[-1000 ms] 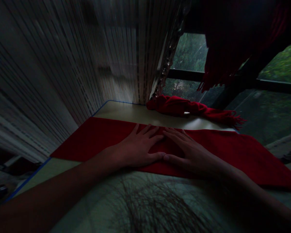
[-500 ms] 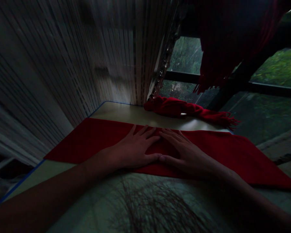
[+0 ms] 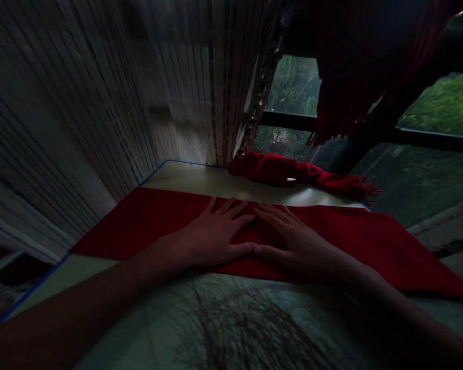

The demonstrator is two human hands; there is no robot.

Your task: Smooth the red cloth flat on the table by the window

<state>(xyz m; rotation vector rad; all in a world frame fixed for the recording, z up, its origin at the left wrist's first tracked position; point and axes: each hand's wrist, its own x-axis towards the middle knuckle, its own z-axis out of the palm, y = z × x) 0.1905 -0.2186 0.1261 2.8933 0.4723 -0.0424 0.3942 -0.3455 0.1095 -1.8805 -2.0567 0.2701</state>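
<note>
A long red cloth, perhaps a scarf (image 3: 351, 239), lies flat across the pale table (image 3: 200, 177), reaching both its left and right sides. My left hand (image 3: 216, 234) rests palm down on the middle of the cloth with fingers spread. Beside it my right hand (image 3: 289, 239) also lies flat on the cloth, its fingers stretched out. The two thumbs meet at their tips, and the forefingers come close together. Neither hand grips anything.
A bunched red fringed scarf (image 3: 278, 169) lies along the table's far edge. Another dark red fringed cloth (image 3: 347, 77) hangs before the window (image 3: 293, 87). String curtains (image 3: 170, 92) fall behind the table's left side. Strands of hair cross the lower view.
</note>
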